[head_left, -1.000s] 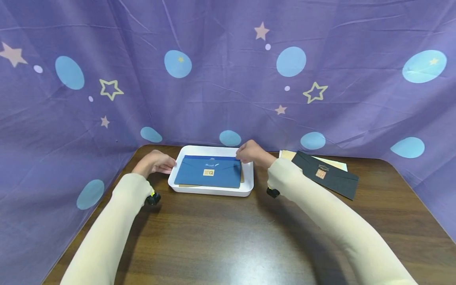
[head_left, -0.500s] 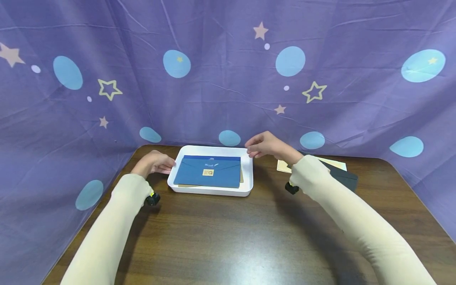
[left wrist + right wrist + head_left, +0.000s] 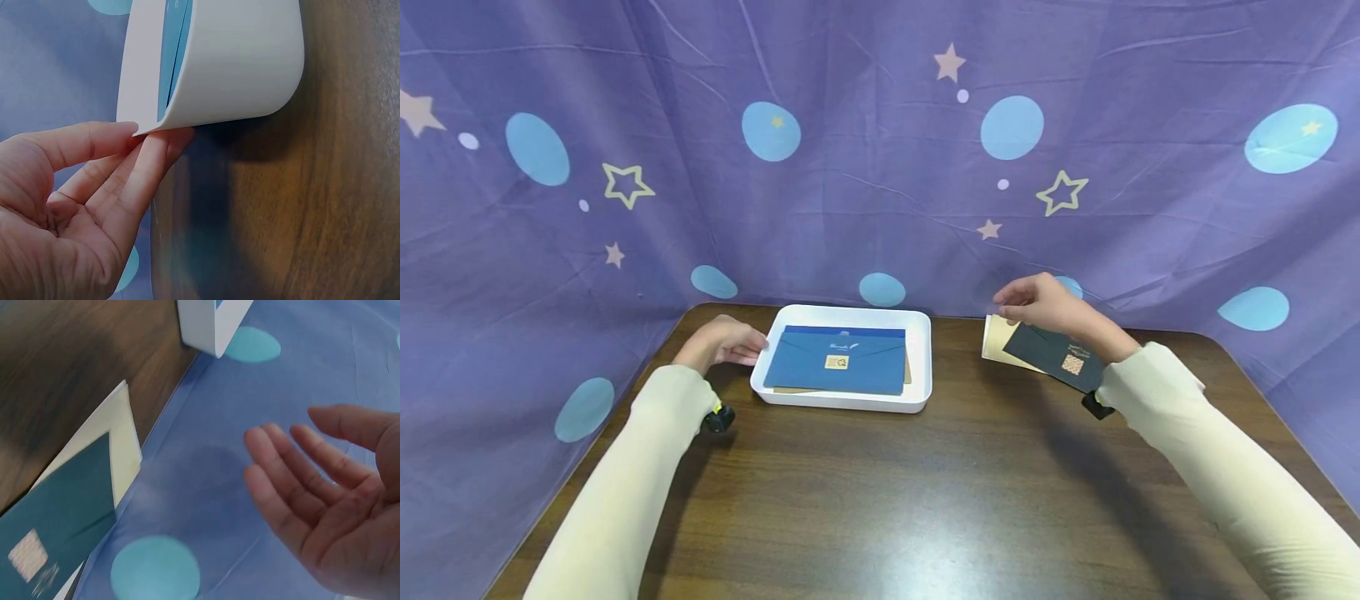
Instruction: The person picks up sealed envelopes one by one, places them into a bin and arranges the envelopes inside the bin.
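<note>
A white tray (image 3: 919, 371) stands at the back left of the table, holding a stack of envelopes. On top lies a blue envelope (image 3: 868, 367) with a gold square label; brown and brighter blue edges show beneath it. My left hand (image 3: 727, 340) pinches the tray's left end; in the left wrist view the thumb is on the rim (image 3: 150, 128) and the fingers are below it. Over at the right, my right hand (image 3: 1047, 303) hovers above a dark envelope (image 3: 1047, 357) and a cream envelope (image 3: 997, 340). Its loosely bent fingers (image 3: 281, 506) hold nothing.
A brown wooden table (image 3: 880, 483) carries everything. Behind it hangs a purple curtain (image 3: 880, 208) with stars and blue ovals, close to the back edge. The dark envelope lies askew across the cream one, partly hidden by my right forearm.
My right hand has left the blue envelope's top right corner and moved right, over the dark and cream envelopes. My left hand has stayed at the tray's end.
</note>
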The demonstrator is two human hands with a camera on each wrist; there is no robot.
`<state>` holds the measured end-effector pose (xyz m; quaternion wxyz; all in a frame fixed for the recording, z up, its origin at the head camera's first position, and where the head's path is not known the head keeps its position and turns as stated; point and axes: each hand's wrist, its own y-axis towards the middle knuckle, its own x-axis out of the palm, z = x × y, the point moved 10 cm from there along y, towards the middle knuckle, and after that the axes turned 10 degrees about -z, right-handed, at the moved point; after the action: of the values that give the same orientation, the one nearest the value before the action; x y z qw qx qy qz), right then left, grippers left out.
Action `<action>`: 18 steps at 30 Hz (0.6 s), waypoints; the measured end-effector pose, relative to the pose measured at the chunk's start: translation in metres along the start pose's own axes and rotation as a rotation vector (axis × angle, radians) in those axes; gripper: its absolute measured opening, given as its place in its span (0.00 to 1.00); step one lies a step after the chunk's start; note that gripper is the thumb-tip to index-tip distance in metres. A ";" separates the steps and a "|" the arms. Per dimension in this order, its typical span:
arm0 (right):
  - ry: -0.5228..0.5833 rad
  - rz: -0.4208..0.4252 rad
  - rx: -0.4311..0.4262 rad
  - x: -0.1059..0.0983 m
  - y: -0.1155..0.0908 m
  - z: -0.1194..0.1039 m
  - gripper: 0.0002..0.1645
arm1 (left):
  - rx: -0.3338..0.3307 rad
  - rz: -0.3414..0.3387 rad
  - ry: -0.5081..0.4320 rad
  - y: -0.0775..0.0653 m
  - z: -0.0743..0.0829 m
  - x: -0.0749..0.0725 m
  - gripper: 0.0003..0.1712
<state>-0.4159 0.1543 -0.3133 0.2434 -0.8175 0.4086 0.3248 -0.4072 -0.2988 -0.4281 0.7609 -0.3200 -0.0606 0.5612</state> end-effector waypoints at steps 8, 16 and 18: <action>0.124 0.080 0.204 -0.026 -0.043 0.048 0.23 | -0.013 0.004 0.003 -0.001 -0.002 -0.002 0.25; 0.310 0.082 0.390 -0.038 -0.069 0.100 0.32 | -0.009 -0.001 0.002 -0.001 -0.001 -0.004 0.26; 0.331 0.074 0.429 -0.041 -0.074 0.112 0.32 | -0.012 0.002 0.004 -0.001 -0.001 -0.005 0.26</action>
<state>-0.4099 0.2898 -0.3487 0.3289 -0.7737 0.5320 0.1015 -0.4083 -0.3042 -0.4271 0.7585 -0.3256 -0.0622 0.5610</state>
